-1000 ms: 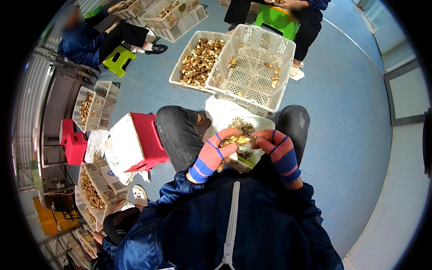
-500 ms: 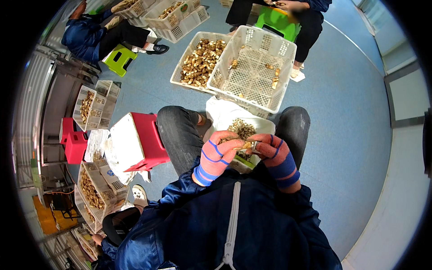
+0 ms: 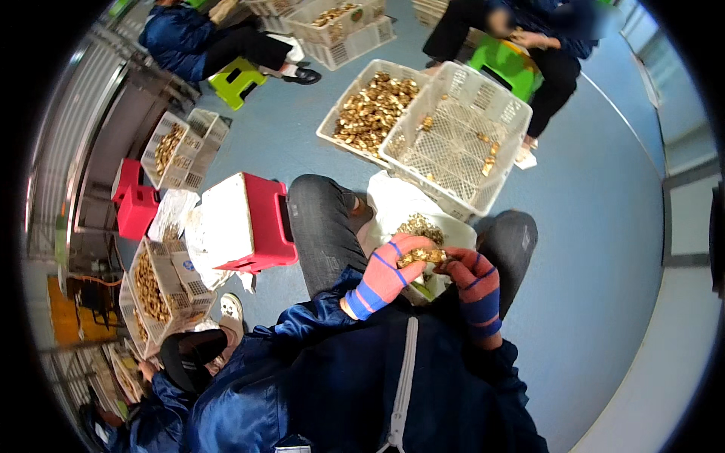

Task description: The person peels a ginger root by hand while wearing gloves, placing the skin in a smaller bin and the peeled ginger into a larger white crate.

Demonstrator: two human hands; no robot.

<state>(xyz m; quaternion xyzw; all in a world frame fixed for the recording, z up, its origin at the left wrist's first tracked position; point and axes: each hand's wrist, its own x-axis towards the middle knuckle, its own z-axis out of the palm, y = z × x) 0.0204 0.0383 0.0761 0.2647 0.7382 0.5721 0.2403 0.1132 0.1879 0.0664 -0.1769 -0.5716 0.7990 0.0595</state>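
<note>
Left hand (image 3: 387,270) and right hand (image 3: 476,281), in pink-and-blue gloves (image 3: 365,300), come close together in front of the jacket (image 3: 340,370), one mushroom (image 3: 421,257) between them. The left grasps it, fingers wrapped about its near side; the right reaches its right end with fingertips bunched, though whether these pinch the mushroom, a small tool or nothing I cannot tell. Its long axis runs roughly left to right, across the gap from one hand to the other, so most of its length lies nearer the left and only the end lies by the right. Below and just beyond are scraps (image 3: 421,226) in a white-lined tub (image 3: 393,195) between the knees (image 3: 517,230). Left of these stands a red stool (image 3: 270,223). Past the tub is a crate (image 3: 457,140) with a few mushrooms, and left of it a heaped crate (image 3: 327,130). Farther still, a co-worker (image 3: 555,87) sits on a green stool (image 3: 504,64).
</note>
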